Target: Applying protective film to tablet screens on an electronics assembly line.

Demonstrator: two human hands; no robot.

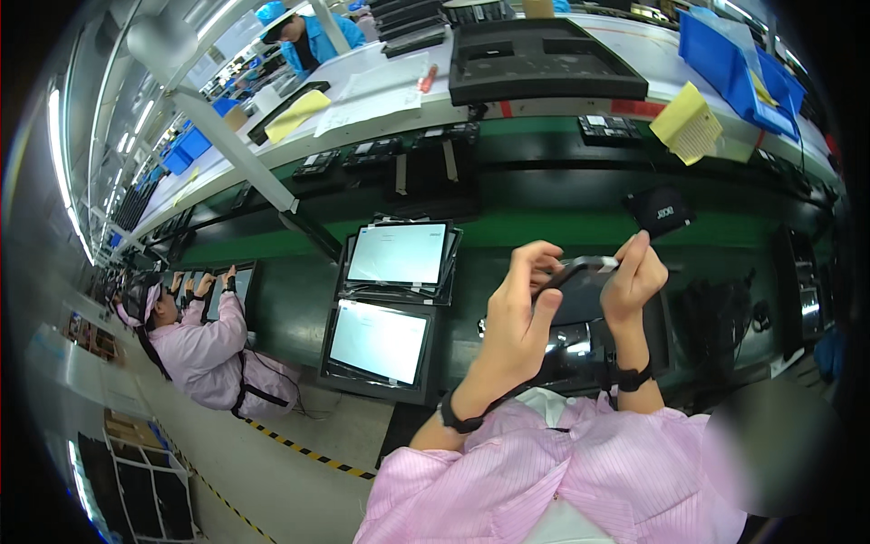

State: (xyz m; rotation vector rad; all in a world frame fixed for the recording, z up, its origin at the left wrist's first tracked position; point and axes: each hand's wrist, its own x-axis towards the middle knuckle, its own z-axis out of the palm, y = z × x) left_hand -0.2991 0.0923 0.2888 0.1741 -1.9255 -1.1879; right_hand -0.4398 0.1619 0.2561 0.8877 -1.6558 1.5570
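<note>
Above green workbench [294, 295], toward its near edge: dark flat device [578, 304], probably a tablet, tilted. Left hand [515, 331] grasps its left side; right hand [633, 283], fingers curled, clasps its right.

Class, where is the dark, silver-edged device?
Right of centre in the head view, the device is held between the left hand and right hand.

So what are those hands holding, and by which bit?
A dark flat device: the left hand grips its left edge. The right hand is at its right edge, but whether it grips is hard to tell.
</note>
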